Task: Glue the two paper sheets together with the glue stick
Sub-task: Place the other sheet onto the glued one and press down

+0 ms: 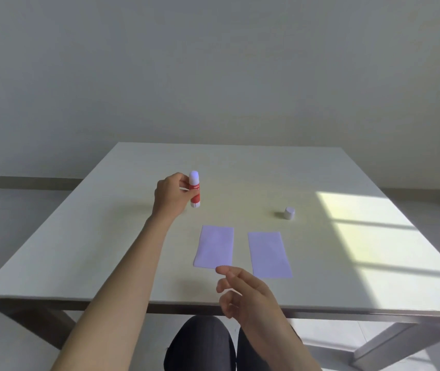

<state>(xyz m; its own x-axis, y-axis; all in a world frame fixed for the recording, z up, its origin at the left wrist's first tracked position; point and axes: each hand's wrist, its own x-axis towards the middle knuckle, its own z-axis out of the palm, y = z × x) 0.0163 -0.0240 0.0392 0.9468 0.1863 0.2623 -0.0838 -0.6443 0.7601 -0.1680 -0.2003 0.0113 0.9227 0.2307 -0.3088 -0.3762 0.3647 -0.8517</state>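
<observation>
Worktop [240,167]: large, square, smooth matte off-white top, sunlit patch with window-bar shadows at right. Left arm stretched forward over it, bare forearm, wrist slightly bent; left hand [172,195] closed round the glue stick [194,190], thumb and fingers pinching the barrel mid-height, stick upright, far-left of the sheets. Whether its base touches the worktop cannot be told. Right hand [245,293] near the front edge, palm turned left, fingers loosely curled and spread, empty, holding nothing; index fingertip just at the near edge of the left sheet, contact unclear.

Two paper sheets flat on the worktop, side by side, apart, not overlapping: left sheet [214,246] and right sheet [269,254], both thin rectangles, pale lilac, smooth, long sides running near-to-far.

Glue stick: small cylinder, red label band, white base, pale rounded exposed tip, uncapped. Cap [289,212]: short white plastic cylinder, standing alone far-right of the sheets, well apart from the stick.
</observation>
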